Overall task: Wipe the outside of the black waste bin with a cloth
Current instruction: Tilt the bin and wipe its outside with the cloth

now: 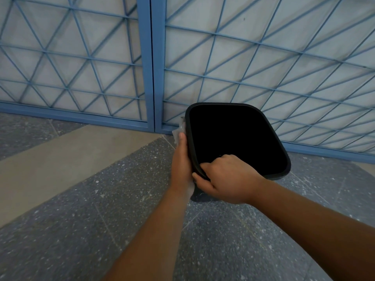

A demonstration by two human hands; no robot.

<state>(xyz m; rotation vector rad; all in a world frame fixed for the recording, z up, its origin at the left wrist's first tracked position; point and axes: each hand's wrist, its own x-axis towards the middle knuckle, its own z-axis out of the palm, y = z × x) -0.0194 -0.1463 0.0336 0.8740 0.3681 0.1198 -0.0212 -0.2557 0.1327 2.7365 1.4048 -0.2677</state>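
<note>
Two bare forearms come in from the bottom edge, both reaching to the bin.

Right hand: clamped on the near corner of the bin rim. Fingers curled over the lip into the opening, thumb wrapped under on the outside. Firm grip, knuckles up.

Left hand: laid flat along the bin's left outer wall, fingers straight and together, pointing away from the camera. It presses a cloth against that wall. Cloth is pale grey-white; only a crumpled bit shows past the fingertips and a sliver under the wrist. Most of it is hidden between palm and bin.

Black waste bin: rounded-square mouth, thick rolled rim, matte black plastic with a faint sheen along the rim edge. Interior reads as solid black, no detail visible. Mouth is turned toward the camera, so almost none of the outer walls show; only a thin strip below the right rim. Cannot tell whether the base touches the floor.

Floor: dark grey speckled stone tiles with a plain beige band running diagonally at left.

Behind the bin: blue metal grille doors, two leaves meeting at a centre post, diagonal and horizontal bars over frosted pale panels. Bin's far rim sits just in front of the right leaf's bottom rail.
</note>
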